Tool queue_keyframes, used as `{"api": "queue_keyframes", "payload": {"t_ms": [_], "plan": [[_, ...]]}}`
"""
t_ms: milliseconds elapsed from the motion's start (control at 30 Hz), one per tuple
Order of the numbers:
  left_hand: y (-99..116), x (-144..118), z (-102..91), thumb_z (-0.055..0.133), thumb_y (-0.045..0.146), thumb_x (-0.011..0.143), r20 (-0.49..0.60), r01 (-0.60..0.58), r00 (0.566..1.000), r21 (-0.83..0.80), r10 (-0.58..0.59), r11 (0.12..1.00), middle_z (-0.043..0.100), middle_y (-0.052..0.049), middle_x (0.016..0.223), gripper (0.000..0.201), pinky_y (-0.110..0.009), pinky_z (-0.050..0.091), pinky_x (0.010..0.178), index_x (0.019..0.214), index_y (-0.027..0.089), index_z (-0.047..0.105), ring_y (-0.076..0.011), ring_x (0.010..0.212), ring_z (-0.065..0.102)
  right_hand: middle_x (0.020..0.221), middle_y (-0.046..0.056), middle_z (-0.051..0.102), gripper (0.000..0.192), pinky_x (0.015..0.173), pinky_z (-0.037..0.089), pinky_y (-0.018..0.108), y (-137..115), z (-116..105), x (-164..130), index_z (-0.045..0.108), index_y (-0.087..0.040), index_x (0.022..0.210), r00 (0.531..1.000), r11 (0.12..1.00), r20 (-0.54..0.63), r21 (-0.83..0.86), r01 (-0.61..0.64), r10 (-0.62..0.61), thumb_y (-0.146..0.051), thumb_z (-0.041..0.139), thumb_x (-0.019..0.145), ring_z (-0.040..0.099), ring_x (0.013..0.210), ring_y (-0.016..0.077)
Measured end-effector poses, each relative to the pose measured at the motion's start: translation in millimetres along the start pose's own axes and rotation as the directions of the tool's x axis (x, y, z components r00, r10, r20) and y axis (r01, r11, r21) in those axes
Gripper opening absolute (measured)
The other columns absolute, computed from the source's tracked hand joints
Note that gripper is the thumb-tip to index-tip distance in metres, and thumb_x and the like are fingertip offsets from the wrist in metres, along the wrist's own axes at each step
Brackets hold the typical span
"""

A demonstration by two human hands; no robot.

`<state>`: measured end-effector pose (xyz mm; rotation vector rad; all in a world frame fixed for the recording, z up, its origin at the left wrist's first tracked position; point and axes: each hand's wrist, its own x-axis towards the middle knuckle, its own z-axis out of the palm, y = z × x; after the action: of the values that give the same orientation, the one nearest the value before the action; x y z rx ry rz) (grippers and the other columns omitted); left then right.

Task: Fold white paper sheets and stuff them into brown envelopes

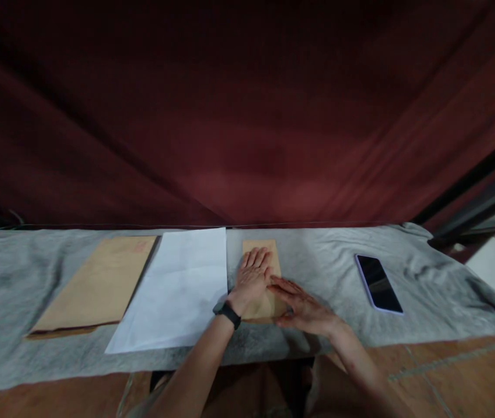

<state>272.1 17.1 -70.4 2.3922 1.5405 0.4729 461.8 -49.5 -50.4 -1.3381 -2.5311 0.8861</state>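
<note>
- On the grey cloth [326,273] covering the table, a small brown envelope [261,247] lies near the centre, its long axis running away from the person.
- Left hand [253,276] lies flat on the small brown envelope, palm down, fingers extended and held together; it presses and does not pinch. A black wristband [228,314] sits on this wrist.
- Right hand [302,305] lies flat at the envelope's right near corner, fingers extended toward the left hand, fingertips on the envelope and just beside the left hand.
- The envelope's far end shows beyond the left fingertips; the rest lies under the two hands.
- Just left of the envelope lies a white sheet of paper [178,290], then a large brown envelope [99,284].
- Well right of the hands lies a smartphone [378,283], screen dark.
</note>
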Motion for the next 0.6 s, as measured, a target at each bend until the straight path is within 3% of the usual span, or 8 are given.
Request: {"api": "queue_keyframes", "payload": {"t_ms": [133,300,467,600], "plan": [[1.6,-25.8,-8.3,0.040,0.022,0.098,0.109,-0.072,0.991,-0.066,0.079,0.995,0.043,-0.008,0.159,0.050,-0.048,0.022,0.125,0.147,0.020,0.050,-0.0260,0.151,0.029,0.162,0.004,0.036,0.069,0.124,0.025,0.040,-3.3,-1.4,-5.0,0.053,-0.028,0.145,0.999,1.000,-0.045,0.014,0.016,-0.015,-0.027,0.074,0.079,0.031,0.150,0.0222],[-8.5,-64.0,-26.3,0.042,0.021,0.099,0.234,-0.121,0.957,-0.220,0.173,0.968,0.043,-0.012,0.158,0.048,-0.044,0.029,0.124,0.146,0.015,0.050,-0.0222,0.149,0.034,0.144,0.005,0.058,0.033,0.118,0.037,0.038,-7.3,2.2,-4.1,0.066,-0.025,0.115,0.979,0.994,-0.184,0.055,0.095,-0.083,-0.013,0.063,0.084,0.049,0.137,0.0196],[-17.0,-91.2,-30.4,0.057,0.018,0.092,0.136,-0.172,0.965,-0.322,0.225,0.931,0.055,-0.008,0.149,0.045,-0.041,0.041,0.118,0.136,0.022,0.059,-0.0208,0.141,0.047,0.130,0.008,0.065,0.015,0.112,0.043,0.039,-2.2,12.9,0.5,0.066,-0.021,0.095,0.959,0.995,-0.268,0.009,0.097,-0.091,-0.012,0.055,0.092,0.056,0.128,0.0200],[-15.5,-98.8,-18.9,0.044,0.004,0.091,0.012,-0.159,0.986,-0.203,0.165,0.966,0.063,-0.010,0.139,0.045,-0.043,0.046,0.114,0.128,0.020,0.063,-0.0215,0.133,0.055,0.130,0.011,0.064,0.023,0.108,0.047,0.043,-0.9,22.0,3.9,0.067,-0.020,0.108,0.937,0.994,-0.341,-0.098,0.042,-0.073,-0.011,0.054,0.092,0.058,0.124,0.0220]]}}
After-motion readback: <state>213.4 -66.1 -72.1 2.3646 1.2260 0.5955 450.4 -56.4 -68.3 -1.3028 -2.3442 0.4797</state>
